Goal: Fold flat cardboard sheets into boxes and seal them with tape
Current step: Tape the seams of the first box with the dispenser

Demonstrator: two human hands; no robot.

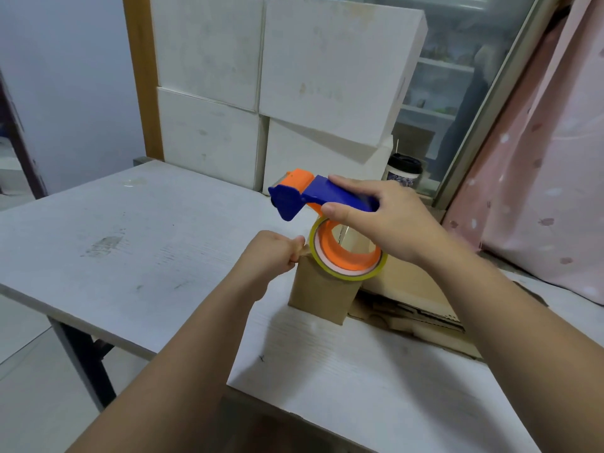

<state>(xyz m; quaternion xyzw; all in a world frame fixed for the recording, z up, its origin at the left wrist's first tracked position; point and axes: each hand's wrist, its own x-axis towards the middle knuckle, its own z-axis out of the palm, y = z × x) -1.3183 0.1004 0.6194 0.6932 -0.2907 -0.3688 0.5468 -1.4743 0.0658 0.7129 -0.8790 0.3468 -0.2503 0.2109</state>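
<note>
A small brown cardboard box [322, 294] stands upright on the white table [137, 243]. My right hand [389, 220] grips the blue handle of a blue and orange tape dispenser [313, 197], whose clear tape roll [346, 253] rests on the box's top. My left hand [273, 256] pinches the box's upper left corner, where the tape end seems to sit. Flat brown cardboard sheets [415, 308] lie just right of the box.
Large white boxes [271, 89] are stacked against the wall behind the table. A cup with a black lid [403, 171] stands at the back right. A pink curtain [552, 158] hangs at the right. The table's left edge drops to the floor.
</note>
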